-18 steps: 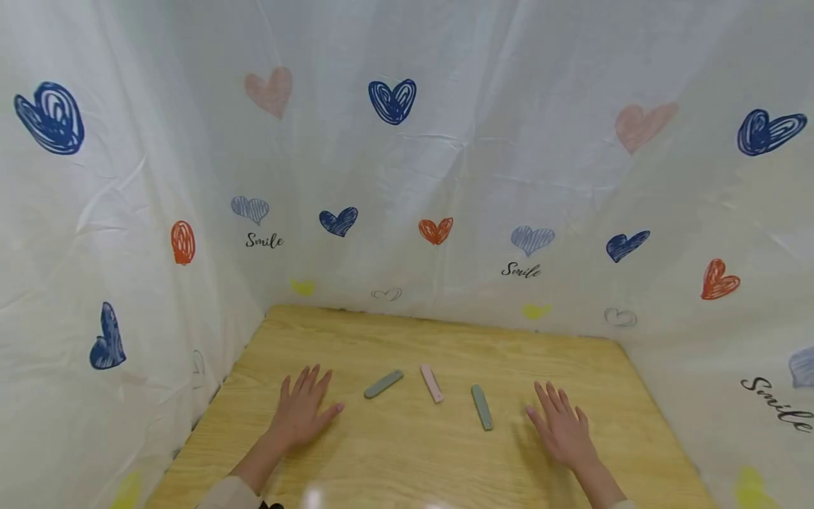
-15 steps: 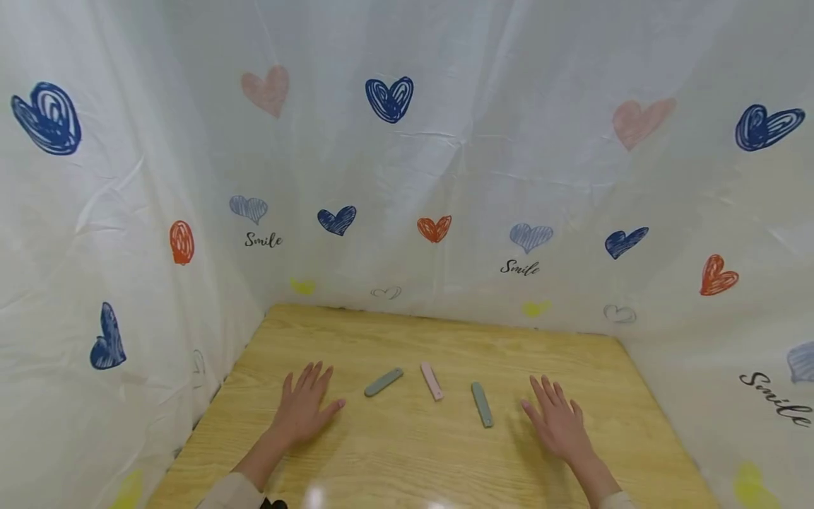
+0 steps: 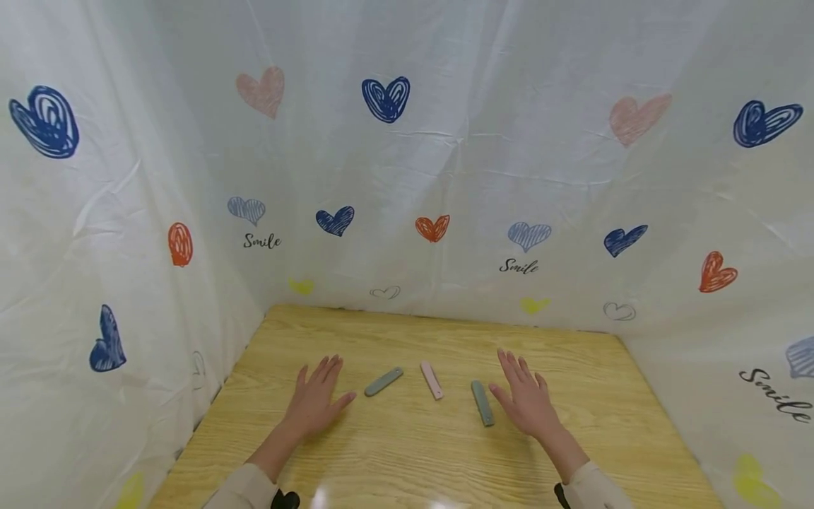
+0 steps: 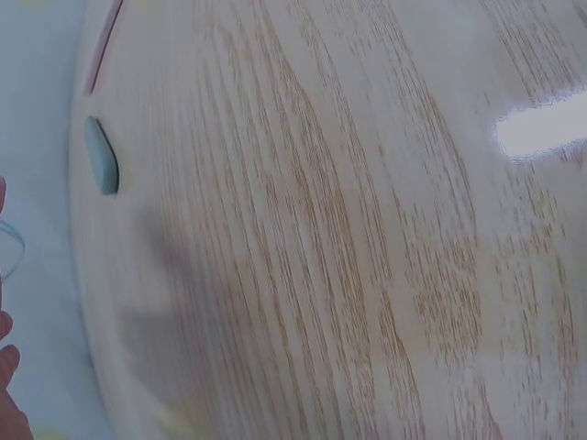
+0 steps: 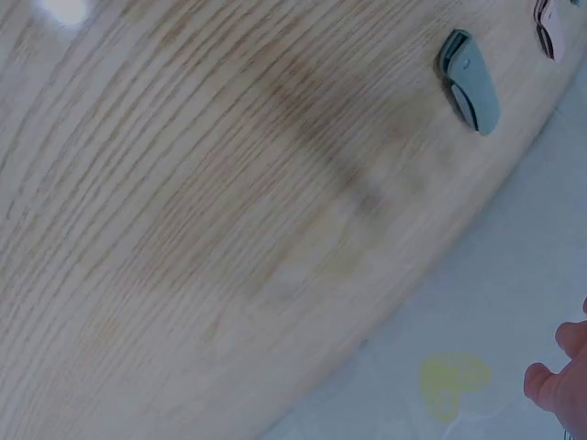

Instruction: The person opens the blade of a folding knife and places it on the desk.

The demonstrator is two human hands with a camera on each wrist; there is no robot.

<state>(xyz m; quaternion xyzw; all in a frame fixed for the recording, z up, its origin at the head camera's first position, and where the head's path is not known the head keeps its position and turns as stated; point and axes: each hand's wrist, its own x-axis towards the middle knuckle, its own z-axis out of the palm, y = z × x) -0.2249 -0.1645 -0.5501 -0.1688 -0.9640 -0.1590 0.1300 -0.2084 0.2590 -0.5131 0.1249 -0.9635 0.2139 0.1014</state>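
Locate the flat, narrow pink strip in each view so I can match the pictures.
Head: flat, narrow pink strip, just right of centre, lower half.
Left wrist: pink strip, upper left, cut by the top edge.
Right wrist: pink strip, near the top-right corner.
Shared landmark: pale wood-grain tabletop.

Two slim grey-green strips (image 3: 384, 382) (image 3: 482, 404), one pink strip (image 3: 431, 379), one wooden table (image 3: 407, 452), three "Smile" prints (image 3: 262, 241) (image 3: 518, 266) (image 3: 774, 396)

Left wrist view: left edge crops left hand (image 4: 7, 363); top edge cuts pink strip (image 4: 103, 46), upper left. Right wrist view: right edge crops right hand (image 5: 567, 383), lower right.
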